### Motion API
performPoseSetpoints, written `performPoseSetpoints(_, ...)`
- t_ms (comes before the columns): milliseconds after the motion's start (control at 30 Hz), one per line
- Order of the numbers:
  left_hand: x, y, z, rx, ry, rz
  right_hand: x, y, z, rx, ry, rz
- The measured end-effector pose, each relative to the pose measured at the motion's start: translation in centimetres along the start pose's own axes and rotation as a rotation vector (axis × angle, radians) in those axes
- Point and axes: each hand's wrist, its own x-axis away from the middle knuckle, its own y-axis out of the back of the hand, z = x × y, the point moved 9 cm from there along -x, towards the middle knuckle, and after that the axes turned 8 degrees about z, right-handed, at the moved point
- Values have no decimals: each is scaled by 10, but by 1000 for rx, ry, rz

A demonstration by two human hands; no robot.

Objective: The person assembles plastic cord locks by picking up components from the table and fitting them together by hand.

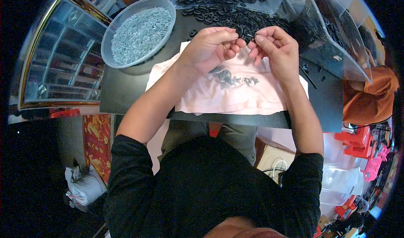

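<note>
Above a pale pink cloth (235, 101), my left hand (212, 46) pinches a small black curved piece (240, 31) between thumb and fingertips. Close to its right, the thumb and forefinger of my right hand (277, 48) are pressed together on another small black part (251, 38). The two fingertips nearly meet, and the exact shape of what each holds is mostly hidden. On the cloth below lies a loose heap of small, thin silvery-grey pieces (229, 79). Just beyond my hands spreads a pile of small black pieces with holes (235, 18).
A round clear tub (107, 55) full of silvery pieces stands at the left. A clear bin (275, 6) with black pieces is at the back, beside a tall clear plastic container (336, 42). A thin dark tool (310, 79) lies at the right of the black table (326, 105).
</note>
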Motion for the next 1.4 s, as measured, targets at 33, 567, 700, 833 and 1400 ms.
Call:
performPoseSetpoints(33, 0, -1, 2, 42, 14, 3, 0, 0, 0, 1, -1, -1)
performPoseSetpoints(567, 1, -1, -8, -185, -75, -73, 0, 4, -2, -46, -1, -30)
performPoseSetpoints(700, 1, -1, -6, -192, -69, -93, -1, 4, -9, -70, -25, 7)
performPoseSetpoints(833, -1, 2, -1, -150, -80, -68, -3, 4, -11, -106, -34, 23)
performPoseSetpoints(1400, 6, 8, -8, -280, -160, -197, -4, 6, -15, -67, -65, 17)
